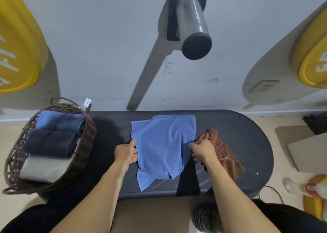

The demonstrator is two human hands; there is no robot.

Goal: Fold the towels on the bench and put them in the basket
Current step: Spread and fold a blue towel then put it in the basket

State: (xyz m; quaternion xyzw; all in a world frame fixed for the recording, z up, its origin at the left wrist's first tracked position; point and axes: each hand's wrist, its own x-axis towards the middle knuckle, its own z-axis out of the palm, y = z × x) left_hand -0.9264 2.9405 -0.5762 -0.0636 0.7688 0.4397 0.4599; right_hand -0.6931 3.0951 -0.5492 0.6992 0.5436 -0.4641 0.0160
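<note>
At the left end of the surface [247, 126] I see the basket [85, 140] with three folded towels already in it: a blue one [60, 122] at the far side, a dark one [49, 142] in the middle and a grey one [44, 168] nearest me. So I judge that part done.

In the middle of the surface lies the blue towel [162, 147], spread but rumpled, its near corner hanging toward the front edge. My left hand [125, 153] pinches its left edge, thumb on top. My right hand [203, 151] grips its right edge with curled fingers. I judge this towel's fold is only starting.

Just right of it, a brown towel [223, 153] sits crumpled, touching my right wrist. It is not yet folded, so two towels remain.
</note>
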